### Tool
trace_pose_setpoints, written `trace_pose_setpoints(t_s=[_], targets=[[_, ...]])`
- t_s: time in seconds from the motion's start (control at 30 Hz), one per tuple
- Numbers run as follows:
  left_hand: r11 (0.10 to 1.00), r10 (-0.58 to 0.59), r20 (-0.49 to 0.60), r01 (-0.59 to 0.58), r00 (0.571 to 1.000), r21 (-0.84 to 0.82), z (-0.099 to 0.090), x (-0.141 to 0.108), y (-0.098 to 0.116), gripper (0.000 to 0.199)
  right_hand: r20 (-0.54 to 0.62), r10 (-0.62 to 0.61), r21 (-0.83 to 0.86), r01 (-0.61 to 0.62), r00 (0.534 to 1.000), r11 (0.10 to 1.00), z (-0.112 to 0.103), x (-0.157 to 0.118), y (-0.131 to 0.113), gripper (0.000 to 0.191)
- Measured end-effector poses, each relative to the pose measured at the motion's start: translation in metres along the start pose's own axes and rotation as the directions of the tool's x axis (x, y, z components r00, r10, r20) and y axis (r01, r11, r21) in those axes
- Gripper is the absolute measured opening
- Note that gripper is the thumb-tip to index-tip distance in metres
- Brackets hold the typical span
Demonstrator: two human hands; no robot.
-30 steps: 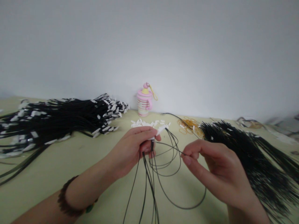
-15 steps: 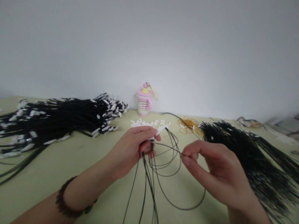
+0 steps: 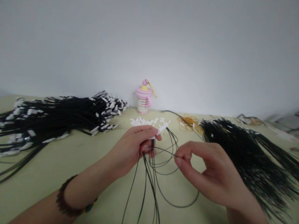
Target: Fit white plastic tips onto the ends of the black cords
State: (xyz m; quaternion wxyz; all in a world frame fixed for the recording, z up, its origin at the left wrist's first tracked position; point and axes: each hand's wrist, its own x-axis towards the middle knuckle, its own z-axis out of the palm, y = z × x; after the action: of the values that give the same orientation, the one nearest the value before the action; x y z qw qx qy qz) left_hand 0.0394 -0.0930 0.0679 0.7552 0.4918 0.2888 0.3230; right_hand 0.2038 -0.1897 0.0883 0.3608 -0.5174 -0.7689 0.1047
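Observation:
My left hand point(image 3: 137, 144) is closed around several thin black wires point(image 3: 153, 183) and a small white connector point(image 3: 163, 127) that sticks out past the fingertips. From the connector, wires loop round to the right and hang down below the palm. Thumb and forefinger of my right hand point(image 3: 203, 169) pinch one black wire, whose end runs leftward toward the left fingers. Where that wire meets the left hand is partly hidden by the fingers.
Black wires with white ends point(image 3: 63, 113) are heaped at left. Loose white pieces point(image 3: 142, 121) lie before a pink-lidded cup point(image 3: 143, 101) by the wall. Yellow rubber bands point(image 3: 188, 121) and a bundle of black wires point(image 3: 235, 149) are at right.
My right hand has moved a little left, toward my left hand, with the pinched wire. The wire's loop has narrowed slightly. My left hand has hardly moved.

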Motion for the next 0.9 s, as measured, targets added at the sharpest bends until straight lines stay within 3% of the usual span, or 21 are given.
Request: trace_pose_setpoints(t_s=[0.13, 0.27, 0.37, 0.43, 0.5, 0.6, 0.77, 0.9], targets=[[1.0, -0.003, 0.02, 0.003, 1.0, 0.027, 0.001, 0.002, -0.005, 0.022, 0.151, -0.002, 0.008, 0.0, 0.989, 1.0, 0.004, 0.001, 0.001, 0.009], [0.999, 0.0, 0.048, -0.002, 0.999, 0.032, 0.002, 0.003, -0.006, 0.024, 0.334, -0.014, -0.046, 0.031, 0.942, 0.998, 0.007, 0.002, 0.002, 0.01], [0.999, -0.002, 0.038, 0.001, 0.999, 0.033, 0.001, 0.002, -0.005, 0.024, 0.364, 0.0, -0.062, 0.024, 0.931, 0.998, 0.008, 0.002, 0.002, 0.011], [1.0, 0.001, 0.025, -0.002, 1.0, 0.026, 0.001, 0.002, -0.004, 0.023, 0.281, 0.072, -0.068, -0.055, 0.957, 0.996, 0.008, 0.002, 0.003, 0.014], [1.0, 0.008, 0.02, -0.008, 1.0, 0.017, 0.0, 0.002, -0.003, 0.022, 0.113, 0.187, -0.062, -0.181, 0.976, 0.982, 0.006, 0.001, 0.005, 0.02], [1.0, 0.011, 0.013, -0.011, 1.0, 0.005, -0.002, 0.003, 0.0, 0.021, -0.139, 0.304, 0.022, -0.304, 0.942, 0.952, 0.0, 0.0, 0.01, 0.025], [0.998, 0.047, -0.03, -0.048, 0.998, -0.029, -0.01, 0.004, 0.006, 0.02, -0.327, 0.36, 0.267, -0.28, 0.874, 0.922, -0.012, -0.002, 0.018, 0.043], [0.994, 0.086, -0.028, -0.087, 0.996, -0.072, -0.015, 0.005, 0.009, 0.02, -0.478, 0.327, 0.208, -0.257, 0.815, 0.944, -0.017, -0.004, 0.02, 0.04]])
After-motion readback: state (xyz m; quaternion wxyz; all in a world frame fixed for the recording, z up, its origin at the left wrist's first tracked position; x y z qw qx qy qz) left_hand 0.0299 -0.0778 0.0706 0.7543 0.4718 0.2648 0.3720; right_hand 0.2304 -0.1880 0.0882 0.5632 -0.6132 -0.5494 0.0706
